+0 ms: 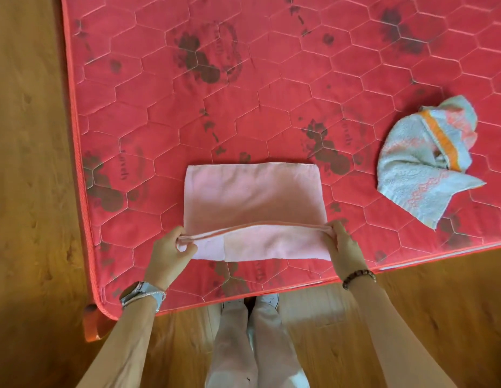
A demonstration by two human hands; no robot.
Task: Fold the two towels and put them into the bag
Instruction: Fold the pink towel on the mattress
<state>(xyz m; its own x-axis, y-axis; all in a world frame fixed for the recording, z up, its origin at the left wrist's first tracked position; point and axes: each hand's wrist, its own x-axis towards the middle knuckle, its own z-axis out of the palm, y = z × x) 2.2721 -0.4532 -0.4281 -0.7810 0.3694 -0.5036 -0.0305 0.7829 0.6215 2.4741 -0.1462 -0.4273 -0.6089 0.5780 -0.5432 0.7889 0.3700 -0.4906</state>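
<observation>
A pink towel [252, 197] lies spread on the red quilted mattress [271, 93], near its front edge. Its near edge is lifted off the surface and stretched between my hands. My left hand [171, 253] pinches the towel's near left corner, and my right hand [343, 247] pinches the near right corner. A second towel [420, 161], light blue with pink pattern and an orange stripe, lies crumpled on the mattress to the right, well apart from both hands. No bag is in view.
The mattress lies on a wooden floor [28, 163] that shows on the left and along the bottom. My legs and feet [252, 331] stand at the mattress's front edge. An orange object [94, 326] sticks out under the mattress's front left corner.
</observation>
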